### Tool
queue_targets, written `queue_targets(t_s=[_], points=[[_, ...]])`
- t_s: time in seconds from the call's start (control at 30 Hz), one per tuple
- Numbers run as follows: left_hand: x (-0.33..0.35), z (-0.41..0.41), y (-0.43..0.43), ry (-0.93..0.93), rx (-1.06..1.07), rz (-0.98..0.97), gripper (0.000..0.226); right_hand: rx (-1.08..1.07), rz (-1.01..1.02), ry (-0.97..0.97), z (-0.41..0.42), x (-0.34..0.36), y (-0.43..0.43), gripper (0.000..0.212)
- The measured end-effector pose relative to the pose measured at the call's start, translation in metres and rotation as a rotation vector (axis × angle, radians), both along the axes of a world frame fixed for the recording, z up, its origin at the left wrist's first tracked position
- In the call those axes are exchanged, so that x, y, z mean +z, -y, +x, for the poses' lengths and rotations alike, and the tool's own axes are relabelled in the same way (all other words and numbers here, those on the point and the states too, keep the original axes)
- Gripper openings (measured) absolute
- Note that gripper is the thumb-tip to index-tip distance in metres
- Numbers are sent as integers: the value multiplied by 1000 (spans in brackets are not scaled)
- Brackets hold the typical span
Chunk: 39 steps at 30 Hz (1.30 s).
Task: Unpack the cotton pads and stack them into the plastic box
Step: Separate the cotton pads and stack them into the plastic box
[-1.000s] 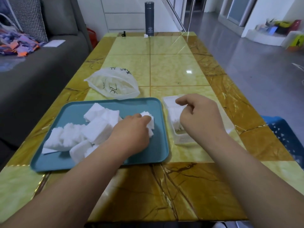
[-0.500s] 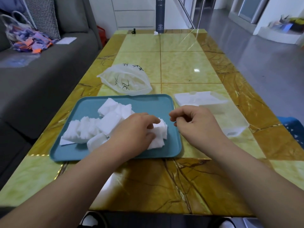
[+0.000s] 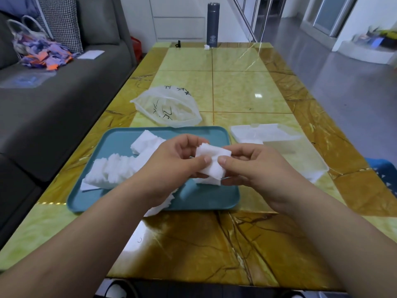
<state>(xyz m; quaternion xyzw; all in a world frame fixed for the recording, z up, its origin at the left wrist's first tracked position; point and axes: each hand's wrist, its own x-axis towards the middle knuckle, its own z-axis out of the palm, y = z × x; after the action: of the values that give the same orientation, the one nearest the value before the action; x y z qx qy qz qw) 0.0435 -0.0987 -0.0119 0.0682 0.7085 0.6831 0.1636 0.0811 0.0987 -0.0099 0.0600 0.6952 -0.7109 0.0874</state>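
A small stack of white cotton pads (image 3: 212, 161) is lifted above the teal tray (image 3: 214, 198), held between both hands. My left hand (image 3: 171, 166) grips its left end and my right hand (image 3: 253, 166) pinches its right end, thumbs on top. More loose cotton pads (image 3: 120, 168) lie piled on the tray's left half. The clear plastic box (image 3: 300, 155) stands to the right of the tray, with white pads at its far end. The opened plastic bag (image 3: 167, 108) lies behind the tray.
A grey sofa (image 3: 53, 93) runs along the table's left side. A dark flask (image 3: 213, 24) stands at the table's far end. The glossy yellow-brown table (image 3: 236, 82) stretches beyond the bag. A blue item (image 3: 384, 175) sits past the right edge.
My left hand lifted a stack of pads off the tray. My right hand came over from the box side and took hold of the stack's other end.
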Motion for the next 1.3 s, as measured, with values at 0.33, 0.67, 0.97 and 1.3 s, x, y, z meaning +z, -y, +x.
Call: queue_targets(t_s=[0.33,0.67,0.97,1.3], points=[[-1,3,-7,-23,-34,-79,13,-91,75,-104,-1,-6,-4,35],[-19,-20,-21,-368,-138,-997,49,-300,324,-206,-11,-19,-11,25],[-22,-26,-20,-333,-157,-1029,51,-318,343,-200,-11,-20,-18,24],[-8,-10,-4,-511,5,-695,8,-299,340,-180,-11,-17,-17,25]])
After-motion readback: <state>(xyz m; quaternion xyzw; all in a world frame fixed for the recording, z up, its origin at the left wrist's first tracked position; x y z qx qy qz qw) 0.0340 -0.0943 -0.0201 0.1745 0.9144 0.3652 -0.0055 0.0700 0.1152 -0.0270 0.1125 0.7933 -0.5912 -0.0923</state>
